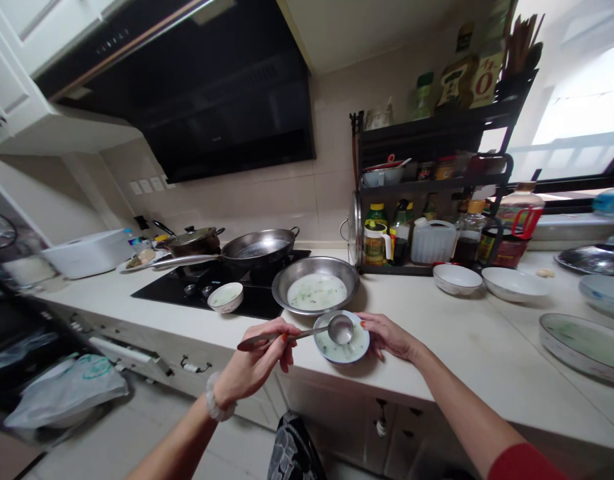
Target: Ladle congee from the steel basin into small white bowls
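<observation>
My left hand (267, 343) is closed round the handle of a metal ladle (341, 329). The ladle's bowl is over a small bowl of pale soup (337, 352) with green bits, close to the counter's front edge. My right hand (389, 337) grips that small bowl by its right rim, thumb at the edge and fingers down its side. Just behind it stands a wide metal basin (281, 293) holding more of the milky soup. To the left, a small patterned bowl (227, 305) with soup sits at the cooktop's front edge.
A wok (259, 245) and a lidded pot (194, 241) stand on the black cooktop (161, 287). Two white bowls (457, 280) and a large soup dish (581, 363) are to the right. A black rack (431, 183) with bottles stands against the wall.
</observation>
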The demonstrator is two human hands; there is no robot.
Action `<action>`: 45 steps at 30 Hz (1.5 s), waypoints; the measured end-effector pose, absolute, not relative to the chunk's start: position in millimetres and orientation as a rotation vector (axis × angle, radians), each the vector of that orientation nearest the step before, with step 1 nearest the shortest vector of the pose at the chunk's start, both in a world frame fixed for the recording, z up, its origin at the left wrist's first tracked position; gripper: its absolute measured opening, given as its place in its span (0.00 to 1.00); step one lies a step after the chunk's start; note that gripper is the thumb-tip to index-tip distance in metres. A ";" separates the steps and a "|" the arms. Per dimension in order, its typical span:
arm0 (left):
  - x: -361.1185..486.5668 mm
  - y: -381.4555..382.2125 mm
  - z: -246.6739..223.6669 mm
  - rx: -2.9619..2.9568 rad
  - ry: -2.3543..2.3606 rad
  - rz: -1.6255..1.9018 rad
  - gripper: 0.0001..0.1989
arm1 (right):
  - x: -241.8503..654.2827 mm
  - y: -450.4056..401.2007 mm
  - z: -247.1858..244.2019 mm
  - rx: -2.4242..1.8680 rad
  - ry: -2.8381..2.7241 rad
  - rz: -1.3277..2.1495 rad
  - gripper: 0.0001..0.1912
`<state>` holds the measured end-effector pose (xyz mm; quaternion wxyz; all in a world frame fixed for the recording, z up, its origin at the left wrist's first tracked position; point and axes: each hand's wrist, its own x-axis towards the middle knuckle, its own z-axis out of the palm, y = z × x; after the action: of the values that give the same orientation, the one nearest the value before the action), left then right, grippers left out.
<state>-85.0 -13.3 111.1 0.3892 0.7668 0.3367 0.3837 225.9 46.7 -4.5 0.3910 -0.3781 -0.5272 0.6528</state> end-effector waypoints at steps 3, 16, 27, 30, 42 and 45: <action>-85.1 -12.5 110.7 1.987 0.843 0.992 0.15 | 225.6 46.0 -3.5 -0.956 -1.326 1.662 0.32; -88.1 33.4 102.9 1.234 0.980 1.453 0.17 | 226.5 46.0 -2.6 -0.973 -1.347 1.664 0.30; -76.0 88.1 73.5 1.487 1.222 1.417 0.11 | 224.3 43.2 1.1 -0.982 -1.321 1.662 0.31; -75.2 95.5 65.2 1.525 1.237 1.375 0.10 | 224.5 43.8 0.0 -0.975 -1.320 1.668 0.31; -71.8 99.0 64.1 1.256 1.197 1.481 0.09 | 223.4 43.1 0.4 -0.988 -1.304 1.661 0.30; -75.5 101.9 65.0 1.196 1.196 1.524 0.10 | 223.7 43.2 0.6 -0.981 -1.320 1.662 0.31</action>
<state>-75.5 101.9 65.0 0.4191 0.4768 0.4770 0.6079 223.7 43.2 0.6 0.3911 -0.3862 -0.5195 0.6542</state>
